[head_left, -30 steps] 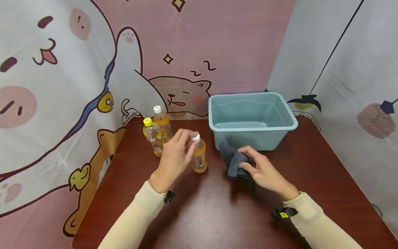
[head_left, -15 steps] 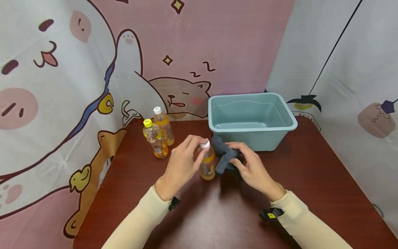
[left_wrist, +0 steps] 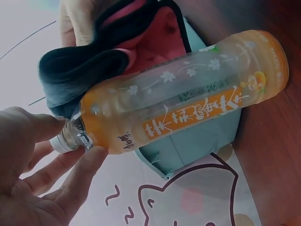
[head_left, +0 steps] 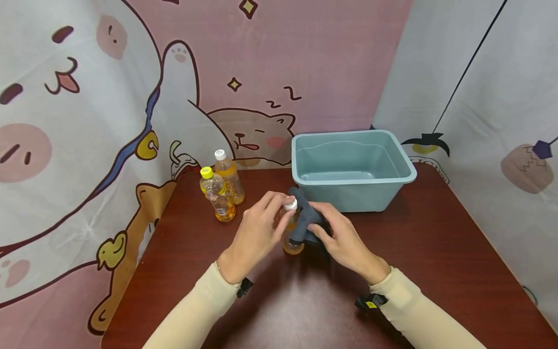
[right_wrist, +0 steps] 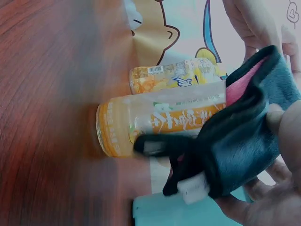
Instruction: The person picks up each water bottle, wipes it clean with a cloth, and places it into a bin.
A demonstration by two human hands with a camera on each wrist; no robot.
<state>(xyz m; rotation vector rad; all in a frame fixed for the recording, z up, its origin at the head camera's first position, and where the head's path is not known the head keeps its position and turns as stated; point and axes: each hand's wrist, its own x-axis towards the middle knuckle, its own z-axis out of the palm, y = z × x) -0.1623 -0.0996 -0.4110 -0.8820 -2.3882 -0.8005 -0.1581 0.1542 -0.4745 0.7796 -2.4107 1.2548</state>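
A clear bottle with an orange label and white cap stands upright in front of me. My left hand pinches it at the cap and neck. In my right hand is a dark grey cloth with black edging, which overlaps the bottle's right side in the head view. The cloth's pink inner face shows in the left wrist view, lying against the bottle's upper part. A white tag hangs from its edge in the right wrist view. The cloth hides part of the bottle.
To the left stand a yellow-capped bottle and a white-capped bottle, side by side. A blue-green plastic tub sits at the back right of the dark red table. A cartoon-printed curtain hangs behind.
My left hand has brought the bottle to the right and slightly nearer to me. The right hand has moved left with the cloth, which now meets the bottle.
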